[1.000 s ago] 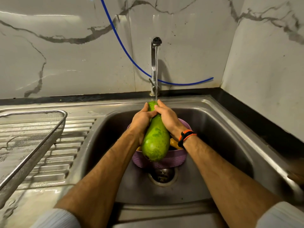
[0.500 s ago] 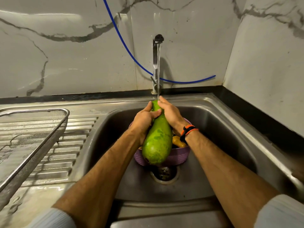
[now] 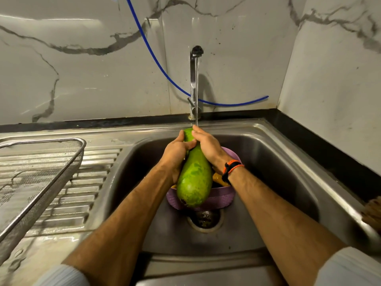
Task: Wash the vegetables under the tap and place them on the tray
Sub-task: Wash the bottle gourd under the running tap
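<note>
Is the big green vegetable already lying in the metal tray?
No, both hands, left hand and right hand, hold the green gourd under the tap, while the mesh tray sits off to the left.

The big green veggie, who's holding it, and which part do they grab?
Both hands hold the green gourd by its narrow top end under the tap: the left hand and the right hand wrap their fingers round the neck.

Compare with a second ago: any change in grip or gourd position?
Almost none. Both the left hand and right hand keep gripping the gourd by its neck under the tap stream, above the purple bowl. Mesh tray unmoved.
</note>
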The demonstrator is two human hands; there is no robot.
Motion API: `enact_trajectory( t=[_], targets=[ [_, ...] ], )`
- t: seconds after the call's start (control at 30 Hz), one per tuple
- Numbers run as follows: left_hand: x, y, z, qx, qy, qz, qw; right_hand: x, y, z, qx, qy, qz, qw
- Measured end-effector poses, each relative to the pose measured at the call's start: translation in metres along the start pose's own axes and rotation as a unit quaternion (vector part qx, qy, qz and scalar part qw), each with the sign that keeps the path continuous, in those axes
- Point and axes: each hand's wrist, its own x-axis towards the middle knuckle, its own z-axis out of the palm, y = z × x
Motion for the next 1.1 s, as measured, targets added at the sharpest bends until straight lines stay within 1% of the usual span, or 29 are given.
enact_trajectory(
  t=[0.1,0.23,0.37,0.5,0.6,0.7,0.77,0.83,0.97,1.03,1.1],
  targets=[
    [0.002,-0.001,0.002,-0.004,-0.021,0.000,1.000,0.001,-0.002,-0.006,0.018,0.007,0.004,1.000],
    [0.008,-0.003,0.003,-0.013,0.001,0.004,1.000,-0.004,0.000,-0.002,-0.008,0.021,0.003,1.000],
    [0.003,-0.006,0.006,-0.003,-0.019,0.001,1.000,-0.001,-0.004,-0.010,0.018,0.024,0.019,0.999],
    [0.010,-0.002,0.005,0.015,-0.006,0.015,1.000,-0.004,-0.002,-0.005,0.009,0.019,0.023,1.000],
    [0.010,-0.002,-0.001,0.033,-0.016,0.012,0.999,-0.003,0.000,-0.002,0.022,0.022,0.030,0.999],
    [0.011,0.000,-0.007,0.011,-0.025,0.002,1.000,-0.008,0.001,-0.003,0.038,0.029,0.036,0.998],
    [0.013,-0.001,-0.010,-0.006,-0.029,-0.004,1.000,-0.009,0.002,-0.006,0.076,0.050,0.039,0.995],
    [0.015,-0.002,-0.012,-0.014,-0.025,0.000,1.000,-0.011,-0.001,-0.010,0.138,0.066,0.045,0.987],
    [0.014,-0.001,-0.012,-0.013,-0.001,0.010,1.000,-0.007,-0.007,-0.009,0.258,0.104,0.053,0.959],
    [0.011,-0.002,-0.010,-0.029,-0.038,-0.031,0.998,-0.008,-0.008,-0.006,0.288,0.109,0.057,0.950],
    [0.007,-0.003,-0.005,-0.069,-0.063,-0.051,0.994,-0.009,-0.010,-0.004,0.291,0.102,0.061,0.949]
  ],
)
